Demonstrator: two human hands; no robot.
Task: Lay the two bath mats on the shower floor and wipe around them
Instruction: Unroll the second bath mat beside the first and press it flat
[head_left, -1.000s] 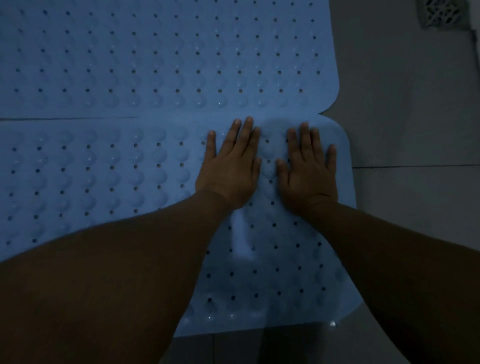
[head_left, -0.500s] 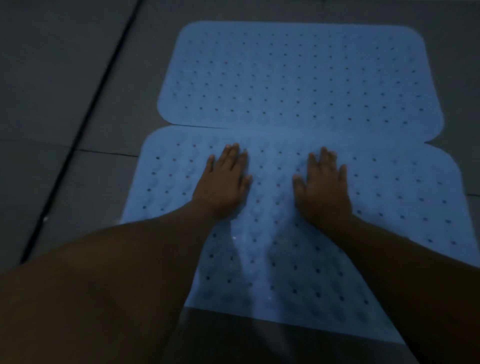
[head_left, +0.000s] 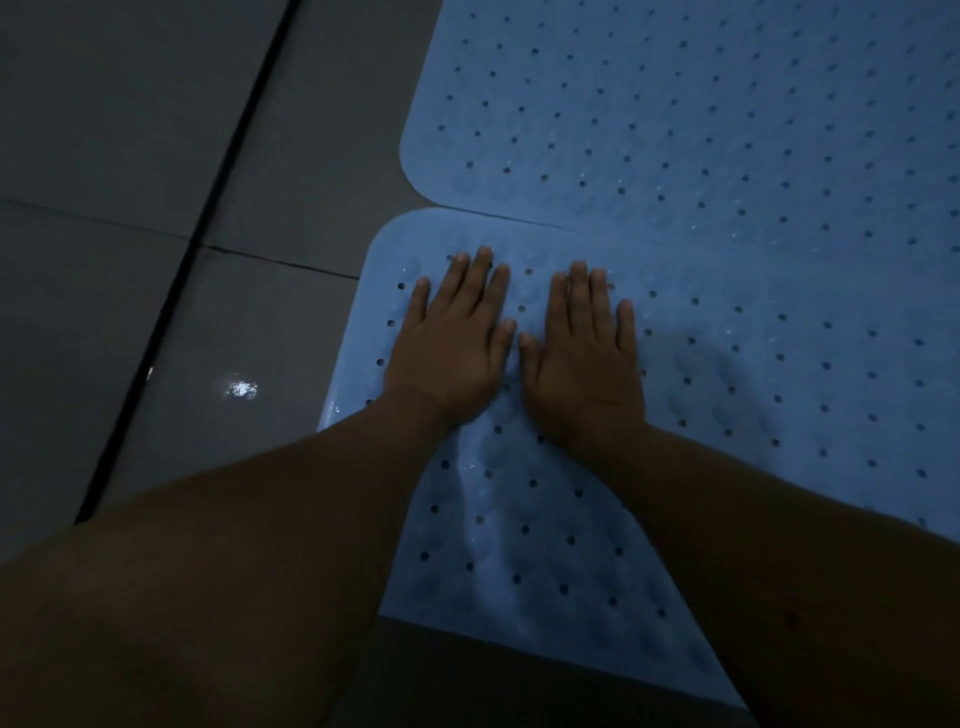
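Both bath mats down on the shower floor (head_left: 156, 156) — far mat (head_left: 701, 104) upper right, near mat (head_left: 779, 364) butting it at centre, left hand (head_left: 449, 345) and right hand (head_left: 584, 353) flat, fingers straight, pressing its upper-left corner — wiping looks still undone, no cloth visible.

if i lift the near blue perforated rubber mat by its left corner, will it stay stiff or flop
Probably flop: the near blue perforated rubber mat looks thin and shows a soft ripple between the forearms. It may cling, since faint round suction-cup shapes show through it. The dark floor tile glints as if wet, so it could slide if pushed.
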